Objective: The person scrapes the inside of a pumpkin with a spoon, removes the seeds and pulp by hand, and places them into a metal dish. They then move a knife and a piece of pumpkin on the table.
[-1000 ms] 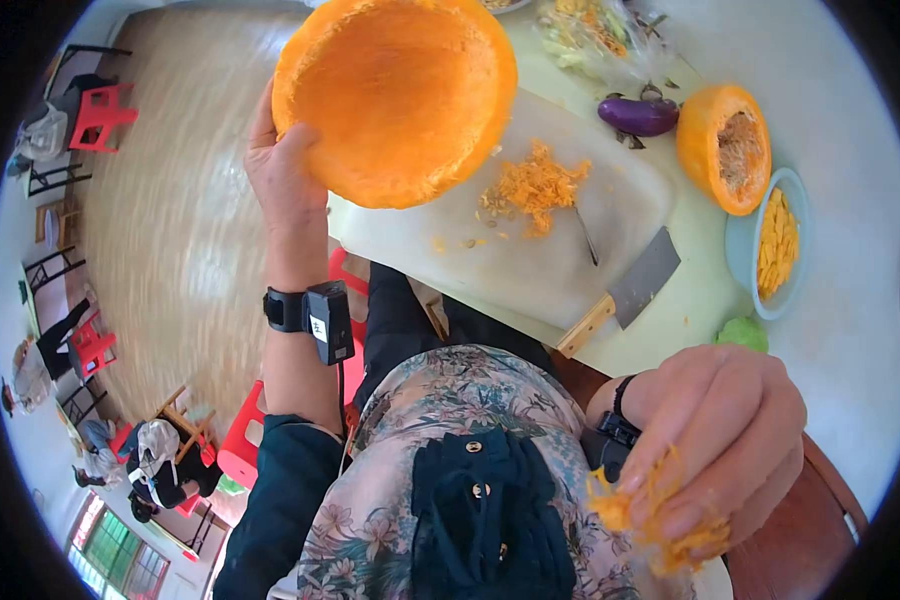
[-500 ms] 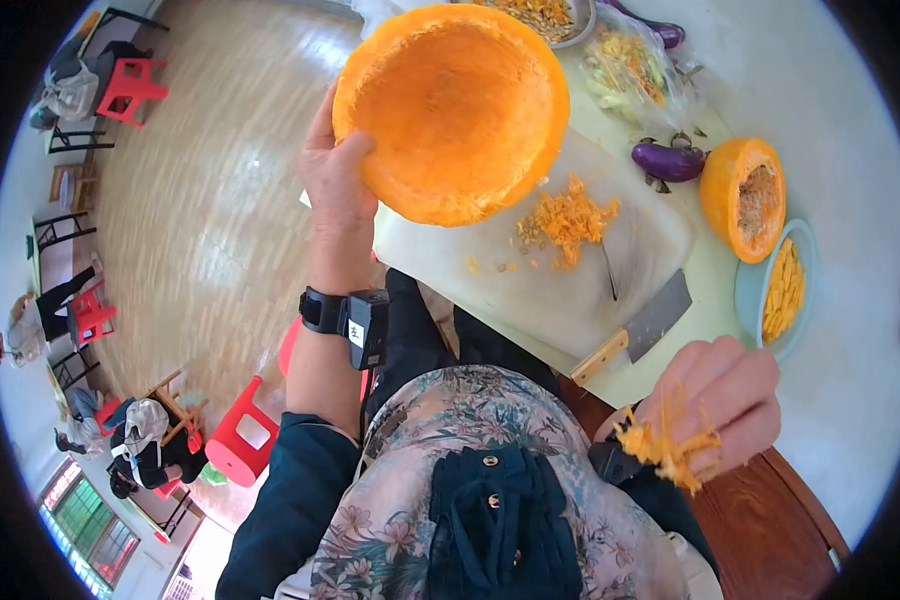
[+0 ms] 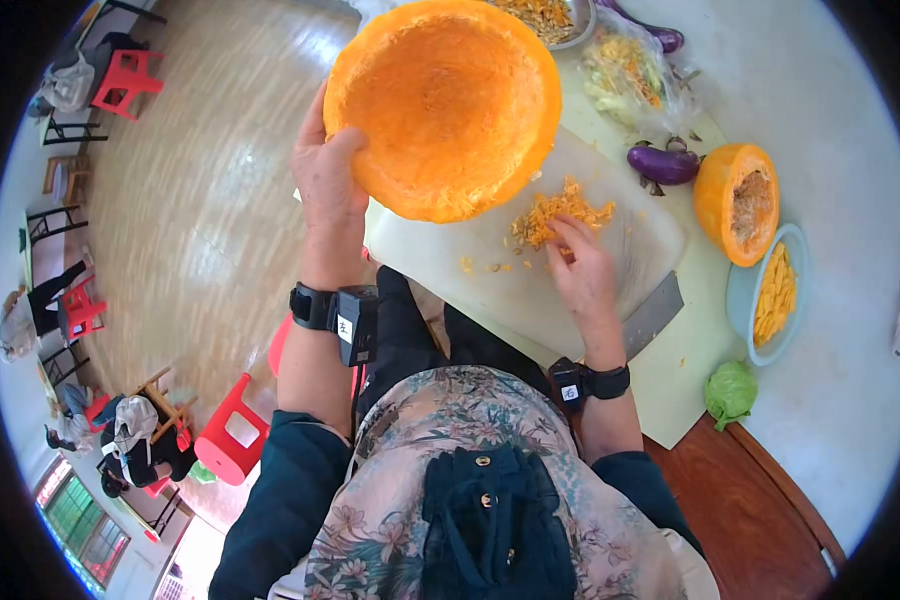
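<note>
My left hand (image 3: pixel 332 178) grips the rim of a hollowed pumpkin half (image 3: pixel 445 110), its scraped orange inside facing me. Over the white cutting board (image 3: pixel 450 245), my right hand (image 3: pixel 585 275) is at a pile of stringy pumpkin pulp (image 3: pixel 540 218). The thumb and fingers there are curved and apart, fingertips at the pulp. A cleaver (image 3: pixel 655 312) lies on the board's near right edge, its handle hidden behind my right arm.
At the right are a seeded pumpkin half (image 3: pixel 715 205), a bowl (image 3: pixel 738 315) of cut pumpkin pieces, a cabbage (image 3: pixel 732 392) and an eggplant (image 3: pixel 663 163). Farther back are a bag of scraps (image 3: pixel 625 70) and a metal bowl (image 3: pixel 582 25) of seeds. Red stools (image 3: pixel 235 430) stand on the floor.
My right hand has moved from beside the table, where pulp strands clung to it, to the pile on the board. The thin utensil in the pulp is now hidden. The left hand keeps its hold.
</note>
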The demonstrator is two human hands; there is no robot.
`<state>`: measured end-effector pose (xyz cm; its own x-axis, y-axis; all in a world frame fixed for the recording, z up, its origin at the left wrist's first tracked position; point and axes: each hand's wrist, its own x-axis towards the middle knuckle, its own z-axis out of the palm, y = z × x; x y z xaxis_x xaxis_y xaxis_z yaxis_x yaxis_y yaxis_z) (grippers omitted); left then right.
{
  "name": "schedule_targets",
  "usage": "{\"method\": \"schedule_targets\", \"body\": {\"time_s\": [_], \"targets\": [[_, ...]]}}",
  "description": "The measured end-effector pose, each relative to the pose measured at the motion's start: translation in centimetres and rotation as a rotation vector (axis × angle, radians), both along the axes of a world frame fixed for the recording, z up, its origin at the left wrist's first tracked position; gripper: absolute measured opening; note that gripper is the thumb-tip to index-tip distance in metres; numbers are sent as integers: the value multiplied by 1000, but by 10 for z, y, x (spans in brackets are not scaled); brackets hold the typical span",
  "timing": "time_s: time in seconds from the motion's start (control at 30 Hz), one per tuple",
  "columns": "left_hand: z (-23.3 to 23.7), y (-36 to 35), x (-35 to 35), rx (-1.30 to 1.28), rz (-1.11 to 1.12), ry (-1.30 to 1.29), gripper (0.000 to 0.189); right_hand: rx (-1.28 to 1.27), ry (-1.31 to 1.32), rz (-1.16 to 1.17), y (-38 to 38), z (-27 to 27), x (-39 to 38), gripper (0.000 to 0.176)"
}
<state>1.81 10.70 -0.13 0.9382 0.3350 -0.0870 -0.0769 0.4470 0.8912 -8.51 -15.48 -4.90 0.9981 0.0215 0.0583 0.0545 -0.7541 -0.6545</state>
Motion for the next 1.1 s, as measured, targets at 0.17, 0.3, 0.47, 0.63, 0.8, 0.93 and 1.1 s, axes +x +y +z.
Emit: {"method": "schedule_targets", "body": {"time_s": [0.17,0.3,0.47,0.63,0.8,0.93,1.1], "targets": [[0,-3,1,-6,3,10,62,309,0,-164,23,39,21,23],[0,-4,0,0,0,-36,62,468,-97,-176,40,38,40,26],[-2,-6,-1,-10,9,-36,62,807,39,-251,50,35,44,18],[-1,-5,-1,-14,9,-37,62,838,55,-252,44,38,46,10],[1,-6,-1,-15,25,-17,62,787,-6,-246,36,33,41,6],[-2,-1,0,8,18,-2,60,458,-98,-184,23,25,30,5],[-6,4,4,29,51,37,58,-66,-281,221,37,-7,-8,17]]}}
